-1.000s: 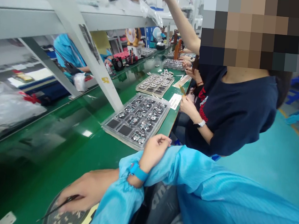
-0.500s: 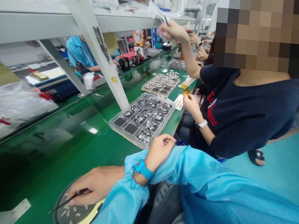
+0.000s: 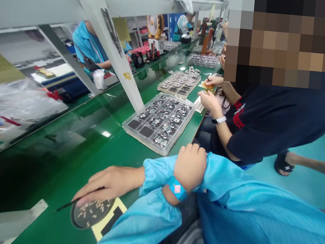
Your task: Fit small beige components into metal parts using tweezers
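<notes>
My left hand [image 3: 190, 165], a blue watch [image 3: 177, 188] on its wrist, lies across my right forearm. Its fingers are wrapped over the light-blue sleeve [image 3: 158, 171], with their tips hidden. My right hand [image 3: 108, 185] stretches out to the left beyond it, closed on dark tweezers [image 3: 68, 206] whose tips point down and left. Under that hand is a round, dark, textured dish [image 3: 81, 221] with many tiny pale parts scattered on it. Beside the dish, a yellow sheet [image 3: 98, 230] with a black mark lies partly under my left sleeve.
A clear compartment tray [image 3: 146, 145] of small metal parts stands on the green bench [image 3: 96, 158], another tray [image 3: 180, 83] beyond it. A slanted white post [image 3: 114, 53] rises by the near tray. To the right, a co-worker [image 3: 279, 121] handles an amber piece. A metal bracket [image 3: 8, 222] juts in lower left.
My left hand has shifted right along the sleeve and turned its knuckles up. The right hand and tweezers have moved up in view, uncovering more of the dish. The co-worker's raised hand has come down.
</notes>
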The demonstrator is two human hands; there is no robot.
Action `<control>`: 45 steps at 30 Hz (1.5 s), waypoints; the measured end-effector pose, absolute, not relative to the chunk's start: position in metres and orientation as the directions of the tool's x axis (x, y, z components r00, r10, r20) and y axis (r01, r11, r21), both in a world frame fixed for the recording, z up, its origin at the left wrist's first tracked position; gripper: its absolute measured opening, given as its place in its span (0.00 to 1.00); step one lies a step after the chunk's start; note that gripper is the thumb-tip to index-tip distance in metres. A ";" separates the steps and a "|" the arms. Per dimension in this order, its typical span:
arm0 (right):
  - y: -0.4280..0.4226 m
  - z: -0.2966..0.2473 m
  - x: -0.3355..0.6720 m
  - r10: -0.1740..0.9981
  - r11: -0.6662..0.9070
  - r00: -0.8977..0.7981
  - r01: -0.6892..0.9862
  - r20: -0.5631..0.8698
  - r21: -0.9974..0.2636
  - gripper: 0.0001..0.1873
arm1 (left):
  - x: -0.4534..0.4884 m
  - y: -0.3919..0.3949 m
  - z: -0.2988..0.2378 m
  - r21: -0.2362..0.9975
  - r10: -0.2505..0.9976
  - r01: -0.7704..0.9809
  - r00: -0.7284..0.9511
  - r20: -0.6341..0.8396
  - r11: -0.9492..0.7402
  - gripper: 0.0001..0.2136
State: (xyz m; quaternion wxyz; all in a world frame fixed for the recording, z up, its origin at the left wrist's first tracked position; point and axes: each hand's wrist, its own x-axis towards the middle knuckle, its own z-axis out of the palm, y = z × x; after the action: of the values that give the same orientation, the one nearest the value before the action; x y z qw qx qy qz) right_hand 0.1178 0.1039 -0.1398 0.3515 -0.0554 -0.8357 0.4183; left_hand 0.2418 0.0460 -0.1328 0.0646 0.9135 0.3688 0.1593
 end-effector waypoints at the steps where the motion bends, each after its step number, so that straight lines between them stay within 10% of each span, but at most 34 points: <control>1: 0.109 -0.142 0.117 0.364 0.667 -0.743 -0.213 0.562 -0.714 0.15 | 0.244 0.038 -0.137 0.179 0.658 0.635 0.706 0.262 -0.752 0.12; 11: 0.117 -0.151 0.115 0.476 0.700 -0.685 -0.085 0.552 -0.709 0.15 | 0.190 -0.038 -0.171 0.001 0.504 0.536 0.794 0.340 -0.844 0.33; 24: 0.087 -0.151 0.108 0.001 0.739 -0.854 -0.350 0.520 -0.576 0.16 | 0.164 -0.019 -0.162 0.203 0.580 0.543 0.767 0.274 -0.815 0.29; 45: 0.110 -0.157 0.112 0.165 0.695 -0.917 -0.154 0.363 -0.703 0.21 | 0.154 -0.007 -0.165 0.160 0.469 0.441 0.844 0.260 -0.883 0.31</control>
State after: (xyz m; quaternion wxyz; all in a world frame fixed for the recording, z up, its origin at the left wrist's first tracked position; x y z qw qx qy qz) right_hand 0.1118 0.1102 -0.1574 0.2036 -0.0030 -0.8977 0.3908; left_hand 0.1541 -0.0071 -0.1655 0.0469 0.9591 0.2374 0.1472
